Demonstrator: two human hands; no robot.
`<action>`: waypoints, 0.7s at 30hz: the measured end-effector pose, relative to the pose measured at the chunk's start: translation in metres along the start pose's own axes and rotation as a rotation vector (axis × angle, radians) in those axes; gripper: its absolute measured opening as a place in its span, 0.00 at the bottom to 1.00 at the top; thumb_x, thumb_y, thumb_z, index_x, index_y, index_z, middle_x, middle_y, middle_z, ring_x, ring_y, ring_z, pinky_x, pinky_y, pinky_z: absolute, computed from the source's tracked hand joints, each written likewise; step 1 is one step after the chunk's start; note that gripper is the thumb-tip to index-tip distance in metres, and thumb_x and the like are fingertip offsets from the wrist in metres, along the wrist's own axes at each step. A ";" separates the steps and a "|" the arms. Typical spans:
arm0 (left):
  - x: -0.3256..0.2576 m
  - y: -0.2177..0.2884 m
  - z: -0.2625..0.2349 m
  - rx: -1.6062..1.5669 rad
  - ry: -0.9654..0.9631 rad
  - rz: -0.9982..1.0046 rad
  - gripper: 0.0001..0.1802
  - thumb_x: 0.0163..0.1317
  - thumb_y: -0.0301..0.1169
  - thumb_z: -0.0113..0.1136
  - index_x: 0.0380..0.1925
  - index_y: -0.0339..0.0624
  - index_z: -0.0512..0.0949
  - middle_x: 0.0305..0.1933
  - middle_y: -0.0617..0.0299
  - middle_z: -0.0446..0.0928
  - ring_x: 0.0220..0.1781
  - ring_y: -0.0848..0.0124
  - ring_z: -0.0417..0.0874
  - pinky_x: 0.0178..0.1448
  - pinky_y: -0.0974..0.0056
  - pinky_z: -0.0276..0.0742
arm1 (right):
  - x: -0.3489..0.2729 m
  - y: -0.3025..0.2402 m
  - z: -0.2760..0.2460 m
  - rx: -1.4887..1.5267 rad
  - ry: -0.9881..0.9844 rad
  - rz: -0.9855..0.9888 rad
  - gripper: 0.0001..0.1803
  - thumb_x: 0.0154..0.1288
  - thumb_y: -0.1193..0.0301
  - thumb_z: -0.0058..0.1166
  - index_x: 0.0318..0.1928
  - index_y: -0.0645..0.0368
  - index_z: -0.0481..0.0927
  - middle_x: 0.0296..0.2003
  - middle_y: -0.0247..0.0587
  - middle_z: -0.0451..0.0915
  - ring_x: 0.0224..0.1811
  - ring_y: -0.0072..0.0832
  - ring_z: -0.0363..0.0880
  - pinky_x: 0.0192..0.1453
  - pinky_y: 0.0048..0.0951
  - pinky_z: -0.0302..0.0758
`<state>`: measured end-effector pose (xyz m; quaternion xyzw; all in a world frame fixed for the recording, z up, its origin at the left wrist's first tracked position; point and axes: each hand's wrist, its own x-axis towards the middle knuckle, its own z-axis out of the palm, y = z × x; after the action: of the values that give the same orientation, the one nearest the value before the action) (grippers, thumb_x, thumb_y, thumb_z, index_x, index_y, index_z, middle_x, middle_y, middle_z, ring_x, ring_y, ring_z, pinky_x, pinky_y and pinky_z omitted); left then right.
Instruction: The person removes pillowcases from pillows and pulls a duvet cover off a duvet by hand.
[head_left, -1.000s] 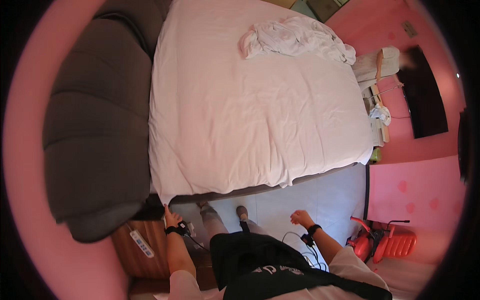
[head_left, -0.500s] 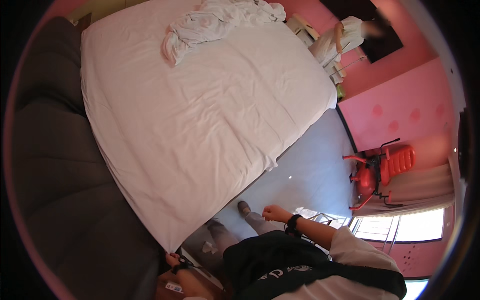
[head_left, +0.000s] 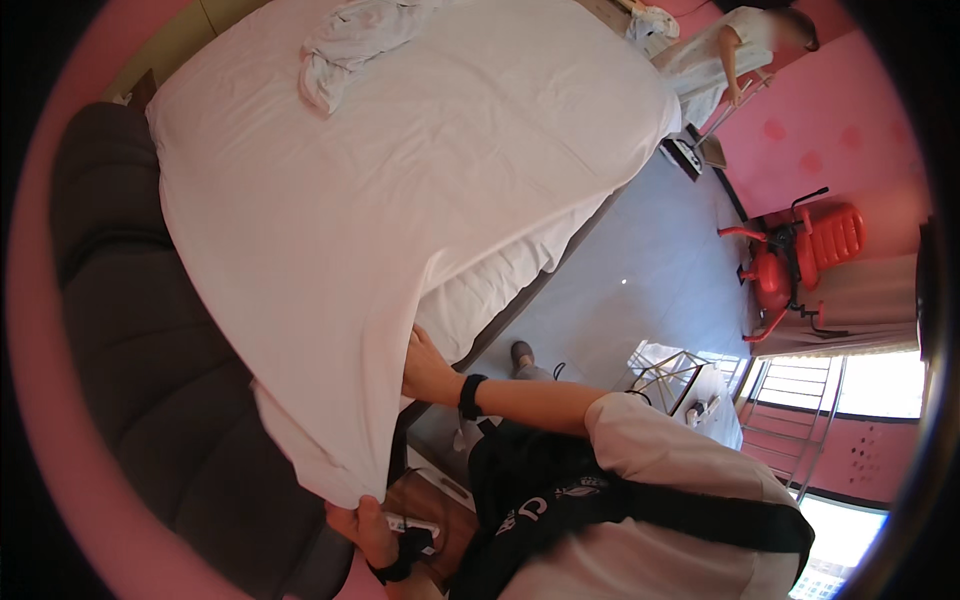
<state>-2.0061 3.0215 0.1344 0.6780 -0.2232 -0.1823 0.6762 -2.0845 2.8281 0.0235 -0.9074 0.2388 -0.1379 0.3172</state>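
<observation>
A white bed sheet point(head_left: 330, 230) covers the bed, its near corner pulled up and stretched toward me. My left hand point(head_left: 365, 530) pinches that corner beside the dark headboard point(head_left: 150, 370). At the sheet's right-hand edge is my right hand point(head_left: 430, 372), closed on the hem, with its fingertips partly hidden by the cloth. Beneath the raised edge a strip of white mattress point(head_left: 490, 295) shows. A crumpled white cover point(head_left: 350, 45) lies on the far part of the bed.
A bedside stand point(head_left: 440, 500) with small white items is close to my left arm. A person point(head_left: 725, 60) at the far right holds a long-handled dustpan point(head_left: 684, 157). On the floor at right are a red chair with black handles point(head_left: 800, 260) and a glass-topped table point(head_left: 705, 405).
My left hand has drawn the sheet corner up off the bed. The right hand has moved from free air to the sheet's edge. The other person has moved nearer along the bed's far side.
</observation>
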 end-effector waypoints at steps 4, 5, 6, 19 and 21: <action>-0.002 0.024 -0.015 -0.016 -0.183 -0.259 0.22 0.50 0.38 0.56 0.33 0.25 0.72 0.34 0.52 0.74 0.37 0.64 0.74 0.40 0.59 0.70 | 0.021 -0.003 -0.032 0.061 0.170 0.014 0.23 0.46 0.68 0.53 0.45 0.63 0.70 0.47 0.47 0.68 0.55 0.42 0.59 0.61 0.43 0.52; -0.001 0.036 -0.014 -0.002 -0.176 -0.247 0.22 0.50 0.38 0.56 0.33 0.25 0.72 0.34 0.52 0.74 0.37 0.64 0.74 0.40 0.59 0.70 | 0.021 -0.005 -0.039 0.072 0.226 -0.018 0.20 0.48 0.69 0.51 0.43 0.64 0.71 0.45 0.48 0.69 0.54 0.41 0.60 0.60 0.41 0.53; -0.001 0.050 -0.009 0.110 -0.335 -0.111 0.21 0.49 0.37 0.58 0.33 0.26 0.73 0.32 0.54 0.75 0.35 0.66 0.74 0.39 0.61 0.70 | 0.021 -0.010 -0.047 0.281 0.235 0.121 0.18 0.50 0.70 0.49 0.43 0.63 0.71 0.45 0.48 0.69 0.53 0.40 0.62 0.59 0.38 0.55; -0.011 -0.011 0.165 0.331 -1.063 0.008 0.12 0.54 0.31 0.53 0.19 0.32 0.69 0.21 0.50 0.68 0.25 0.58 0.72 0.31 0.62 0.66 | 0.004 -0.007 -0.175 0.465 -0.022 -0.197 0.14 0.56 0.72 0.44 0.43 0.63 0.70 0.43 0.47 0.71 0.48 0.37 0.67 0.55 0.32 0.61; -0.010 -0.020 0.176 0.334 -1.046 -0.139 0.11 0.57 0.32 0.50 0.22 0.33 0.72 0.27 0.53 0.73 0.31 0.63 0.75 0.36 0.65 0.69 | 0.009 0.001 -0.198 0.454 -0.033 -0.282 0.14 0.56 0.73 0.44 0.43 0.63 0.70 0.43 0.47 0.71 0.47 0.36 0.67 0.55 0.32 0.61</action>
<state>-2.1097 2.8796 0.1109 0.6080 -0.5101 -0.5012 0.3448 -2.1571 2.7216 0.1746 -0.8393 0.0680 -0.2159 0.4943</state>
